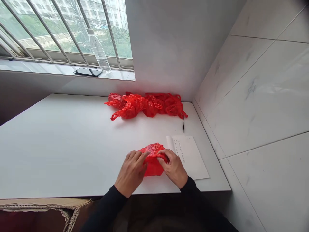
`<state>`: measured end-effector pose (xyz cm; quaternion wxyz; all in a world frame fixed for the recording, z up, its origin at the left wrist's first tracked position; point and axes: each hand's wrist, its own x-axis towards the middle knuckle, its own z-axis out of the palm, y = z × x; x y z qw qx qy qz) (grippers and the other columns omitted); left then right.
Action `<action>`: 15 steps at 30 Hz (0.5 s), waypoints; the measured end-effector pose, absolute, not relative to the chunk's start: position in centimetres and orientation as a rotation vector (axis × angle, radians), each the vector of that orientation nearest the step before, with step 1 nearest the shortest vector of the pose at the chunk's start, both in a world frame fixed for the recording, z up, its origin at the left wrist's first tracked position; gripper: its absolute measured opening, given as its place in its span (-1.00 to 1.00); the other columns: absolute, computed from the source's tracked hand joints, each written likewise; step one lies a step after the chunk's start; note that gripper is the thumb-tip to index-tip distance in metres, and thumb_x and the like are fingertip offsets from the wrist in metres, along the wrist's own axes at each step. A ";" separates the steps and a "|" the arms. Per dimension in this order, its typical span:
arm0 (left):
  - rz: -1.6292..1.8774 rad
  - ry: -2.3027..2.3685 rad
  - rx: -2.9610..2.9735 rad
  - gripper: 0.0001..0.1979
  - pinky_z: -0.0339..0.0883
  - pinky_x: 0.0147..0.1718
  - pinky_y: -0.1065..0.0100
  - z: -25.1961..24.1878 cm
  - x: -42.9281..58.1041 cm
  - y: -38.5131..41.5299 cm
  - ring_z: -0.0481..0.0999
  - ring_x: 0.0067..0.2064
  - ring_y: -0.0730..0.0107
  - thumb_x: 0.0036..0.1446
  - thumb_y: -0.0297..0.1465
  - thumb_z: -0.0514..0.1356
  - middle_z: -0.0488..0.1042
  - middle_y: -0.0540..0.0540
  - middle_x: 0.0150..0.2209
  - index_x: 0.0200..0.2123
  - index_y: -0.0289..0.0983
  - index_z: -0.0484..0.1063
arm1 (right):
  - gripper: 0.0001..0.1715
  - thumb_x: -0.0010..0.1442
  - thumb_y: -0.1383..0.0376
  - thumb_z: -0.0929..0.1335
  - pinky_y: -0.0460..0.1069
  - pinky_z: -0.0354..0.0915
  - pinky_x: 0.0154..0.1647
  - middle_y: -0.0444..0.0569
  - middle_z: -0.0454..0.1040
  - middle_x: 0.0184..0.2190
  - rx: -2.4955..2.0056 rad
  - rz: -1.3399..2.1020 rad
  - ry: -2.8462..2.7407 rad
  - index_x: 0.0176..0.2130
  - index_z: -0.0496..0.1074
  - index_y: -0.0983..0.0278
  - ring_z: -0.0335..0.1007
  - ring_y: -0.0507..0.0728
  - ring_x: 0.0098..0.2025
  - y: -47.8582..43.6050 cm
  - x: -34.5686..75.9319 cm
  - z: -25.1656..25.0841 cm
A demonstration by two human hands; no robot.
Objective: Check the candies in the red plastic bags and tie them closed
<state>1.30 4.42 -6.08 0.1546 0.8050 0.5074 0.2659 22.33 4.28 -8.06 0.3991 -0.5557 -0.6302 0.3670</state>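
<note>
Your right hand [175, 168] pinches the gathered edge of a red plastic bag [153, 168] between thumb and fingers; your left hand [130, 171] rests at its left side, fingers bent, whether gripping I cannot tell. The bag lies near the white table [72, 145]'s front edge, just left of the notebook [194, 158].

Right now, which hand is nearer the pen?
Right. The right hand holds the red bag, below the pen in the picture and slightly left; the left hand, also at the bag, is farther left.
</note>
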 end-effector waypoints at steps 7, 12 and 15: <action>1.011 1.694 2.072 -0.83 0.35 -0.36 0.34 -4.7 -0.7 3.5 0.48 -0.10 0.25 0.38 -0.37 0.06 0.52 -0.09 -0.14 -0.05 -0.16 0.42 | -0.75 0.38 0.14 0.22 0.05 0.41 -0.24 0.03 0.49 -0.16 -1.539 0.836 -1.447 -0.08 0.37 0.21 0.43 0.18 -0.17 2.9 24.9 -8.1; 0.982 1.546 2.097 -0.76 0.37 -0.10 0.28 -4.1 0.8 2.6 0.45 -0.04 0.25 0.30 -0.44 0.11 0.50 -0.05 -0.12 0.00 -0.12 0.43 | -0.74 0.29 0.17 0.32 0.18 0.35 0.02 0.01 0.47 -0.11 -1.484 0.702 -1.667 -0.03 0.39 0.16 0.37 0.23 -0.05 2.9 24.1 -6.9; 1.088 1.599 1.852 -0.87 0.37 -0.18 0.32 -3.7 0.8 2.7 0.48 -0.13 0.30 0.34 -0.36 0.11 0.51 -0.02 -0.17 -0.12 -0.13 0.45 | -0.74 0.40 0.07 0.24 0.05 0.37 -0.21 -0.09 0.47 -0.32 -1.459 0.928 -1.522 -0.08 0.37 0.16 0.38 0.14 -0.29 3.2 24.8 -6.5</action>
